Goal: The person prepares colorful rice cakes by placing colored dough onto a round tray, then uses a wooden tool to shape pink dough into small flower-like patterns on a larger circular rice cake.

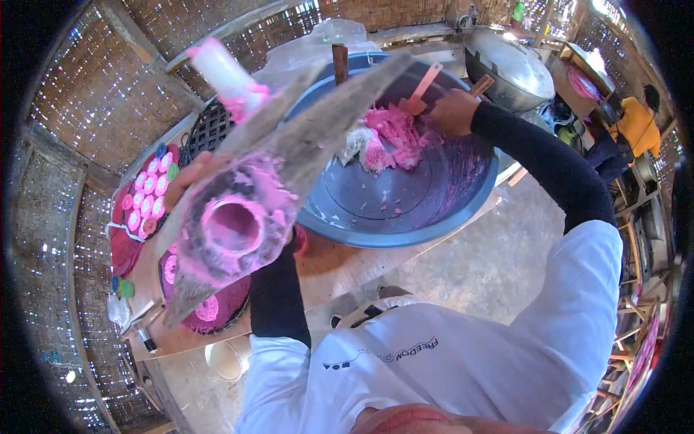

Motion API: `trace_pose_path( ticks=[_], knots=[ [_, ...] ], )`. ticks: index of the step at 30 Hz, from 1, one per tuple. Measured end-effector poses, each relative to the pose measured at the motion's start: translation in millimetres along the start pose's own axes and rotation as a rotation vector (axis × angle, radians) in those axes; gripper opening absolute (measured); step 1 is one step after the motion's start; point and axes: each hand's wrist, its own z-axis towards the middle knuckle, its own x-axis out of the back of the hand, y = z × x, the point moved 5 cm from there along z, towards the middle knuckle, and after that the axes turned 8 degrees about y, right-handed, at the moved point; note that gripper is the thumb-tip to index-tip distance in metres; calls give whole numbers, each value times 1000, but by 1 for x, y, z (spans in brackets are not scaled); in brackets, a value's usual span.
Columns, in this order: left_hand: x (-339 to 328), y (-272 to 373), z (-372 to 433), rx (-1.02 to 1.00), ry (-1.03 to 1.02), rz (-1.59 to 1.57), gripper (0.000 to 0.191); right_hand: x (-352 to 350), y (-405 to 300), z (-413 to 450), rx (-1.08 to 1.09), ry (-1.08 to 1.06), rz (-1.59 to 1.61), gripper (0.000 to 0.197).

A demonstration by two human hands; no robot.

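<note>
My left hand (190, 176) grips a wooden board press (325, 114) from its far side, most of the hand hidden behind it. A round opening (233, 225) smeared with pink paste faces up, and a white tube (225, 73) coated in pink sticks out beyond the board. My right hand (454, 113) is closed at the right inside of a large blue plastic basin (398, 236), on a wooden handle (481, 85). Beside it a pink plastic spatula (423, 89) stands in a lump of pink dough (398, 135), with a white lump (355, 145) next to it.
Trays of pink rosettes (146, 198) lie at the left, some under the board. A black plastic basket (209, 130) stands behind them. A large lidded metal pot (509, 68) is at the back right. A white bucket (225, 361) stands below the table. Another person (637, 127) is at far right.
</note>
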Motion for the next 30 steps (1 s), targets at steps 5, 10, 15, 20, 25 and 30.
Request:
trace_pose_path(
  ticks=[5,10,15,20,25,30],
  knots=[
    [23,19,52,541,-210,-392,33,42,2,-26,-42,-129,220,13],
    [77,-71,69,227,-583,427,39,115,2,-83,-255,179,949,30],
    [25,-5,53,-119,-602,600,37,171,-78,-66,-209,622,1466,24],
    [42,33,69,-281,-494,895,37,183,-159,-30,-127,831,1617,25],
    [74,48,87,-755,-291,1079,43,222,-180,-32,-148,1073,691,28],
    [89,48,94,-718,-444,1026,33,289,-222,-9,-34,906,332,19]
  ],
)
